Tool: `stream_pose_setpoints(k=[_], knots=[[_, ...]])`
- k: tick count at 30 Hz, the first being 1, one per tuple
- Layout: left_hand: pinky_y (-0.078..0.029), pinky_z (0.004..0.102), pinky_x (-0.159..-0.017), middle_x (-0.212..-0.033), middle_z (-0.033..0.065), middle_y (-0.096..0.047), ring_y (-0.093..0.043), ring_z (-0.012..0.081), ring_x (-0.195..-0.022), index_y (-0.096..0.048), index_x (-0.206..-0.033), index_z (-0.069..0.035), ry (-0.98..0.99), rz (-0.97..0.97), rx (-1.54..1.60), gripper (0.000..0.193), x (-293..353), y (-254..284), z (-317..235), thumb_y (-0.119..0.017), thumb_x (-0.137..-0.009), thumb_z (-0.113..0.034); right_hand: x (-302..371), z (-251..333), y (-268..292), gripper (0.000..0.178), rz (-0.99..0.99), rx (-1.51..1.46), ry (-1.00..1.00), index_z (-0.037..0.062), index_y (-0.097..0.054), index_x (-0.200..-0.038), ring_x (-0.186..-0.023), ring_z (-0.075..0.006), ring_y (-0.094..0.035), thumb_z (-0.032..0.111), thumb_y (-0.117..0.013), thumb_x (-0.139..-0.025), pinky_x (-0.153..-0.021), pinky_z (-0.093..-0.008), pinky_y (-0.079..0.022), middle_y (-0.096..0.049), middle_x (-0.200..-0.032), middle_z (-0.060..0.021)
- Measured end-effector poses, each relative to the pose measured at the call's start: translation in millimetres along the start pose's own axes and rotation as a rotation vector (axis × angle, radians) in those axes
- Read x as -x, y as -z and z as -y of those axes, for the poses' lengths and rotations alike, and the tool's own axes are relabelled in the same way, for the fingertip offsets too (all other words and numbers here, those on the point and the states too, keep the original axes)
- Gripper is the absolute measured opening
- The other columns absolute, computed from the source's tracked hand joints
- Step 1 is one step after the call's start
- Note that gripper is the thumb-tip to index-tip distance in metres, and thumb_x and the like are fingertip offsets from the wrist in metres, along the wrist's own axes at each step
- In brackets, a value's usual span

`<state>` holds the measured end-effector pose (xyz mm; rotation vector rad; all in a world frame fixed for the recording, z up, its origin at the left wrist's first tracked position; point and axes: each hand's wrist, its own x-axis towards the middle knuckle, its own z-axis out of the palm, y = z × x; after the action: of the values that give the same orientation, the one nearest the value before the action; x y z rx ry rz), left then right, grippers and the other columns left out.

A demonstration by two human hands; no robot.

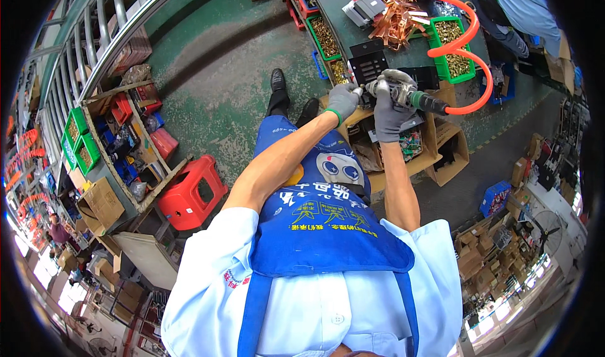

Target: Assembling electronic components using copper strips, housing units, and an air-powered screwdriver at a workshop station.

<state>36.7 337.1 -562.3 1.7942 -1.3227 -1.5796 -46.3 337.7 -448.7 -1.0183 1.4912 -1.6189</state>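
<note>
My right hand [387, 119], in a grey glove, is wrapped round a pneumatic screwdriver [433, 103] with a metal body and a green and black end. An orange coiled air hose [467, 37] runs from that end. The tool points left, toward my left hand [342, 101], gloved in grey with a green cuff. Its fingers are closed near the tool's tip; whatever they pinch is too small to make out. Just beyond both hands, at the bench edge, is a black slotted metal bracket [368, 62].
On the bench lie copper strips [398, 18] and a green bin of brass parts [467, 68]. Another green bin [324, 37] hangs at its left edge. Open cartons [449, 148] stand below right. A red stool [189, 192] is at left; a person [526, 7] works far right.
</note>
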Motion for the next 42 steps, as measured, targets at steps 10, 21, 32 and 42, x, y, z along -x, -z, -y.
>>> stream_pose_setpoints(k=[10, 21, 32, 42], knots=[[-0.048, 0.0314, -0.057, -0.072, 0.0108, -0.066, -0.062, 0.0173, -0.062, -0.068, -0.093, -0.001, 0.037, 0.091, 0.095, 0.028, 0.6, 2.9, 5.0, -0.060, -0.086, -0.027, 4.2, 4.4, -5.1, 0.029, 0.001, -0.006, 0.117, 0.0007, -0.052, -0.104, -0.078, -0.0147, -0.062, -0.008, -0.060, -0.076, -0.071, -0.0299, -0.055, -0.061, -0.095, -0.0103], [-0.042, 0.0191, -0.050, -0.092, 0.0028, -0.059, -0.054, 0.0080, -0.066, -0.050, -0.122, -0.002, 0.460, 0.691, 1.115, 0.031, 35.9, 84.1, -14.0, -0.046, -0.097, -0.020, -3.3, 71.8, 0.3, 0.026, -0.148, -0.256, -0.003, -0.0004, -0.052, -0.100, -0.083, -0.0189, -0.062, -0.007, -0.055, -0.075, -0.083, -0.0353, -0.052, -0.059, -0.094, -0.0106], [-0.036, 0.0147, -0.040, -0.085, 0.0009, -0.056, -0.047, 0.0048, -0.057, -0.053, -0.105, -0.006, 0.323, 0.699, 1.280, 0.028, 40.1, 86.7, -20.8, -0.045, -0.099, -0.032, 3.2, 85.3, -4.4, 0.029, -0.115, -0.353, -0.083, 0.0020, -0.051, -0.104, -0.083, -0.0205, -0.060, 0.001, -0.053, -0.075, -0.092, -0.0428, -0.049, -0.058, -0.096, -0.0117], [-0.029, 0.0152, -0.037, -0.075, -0.0024, -0.052, -0.038, 0.0034, -0.050, -0.053, -0.105, -0.008, 0.379, 0.708, 1.191, 0.027, 36.0, 81.0, -27.4, -0.047, -0.098, -0.034, 6.9, 83.4, -7.9, 0.026, -0.079, -0.287, 0.002, 0.0008, -0.050, -0.101, -0.085, -0.0176, -0.062, -0.005, -0.057, -0.077, -0.079, -0.0331, -0.053, -0.060, -0.095, -0.0109]])
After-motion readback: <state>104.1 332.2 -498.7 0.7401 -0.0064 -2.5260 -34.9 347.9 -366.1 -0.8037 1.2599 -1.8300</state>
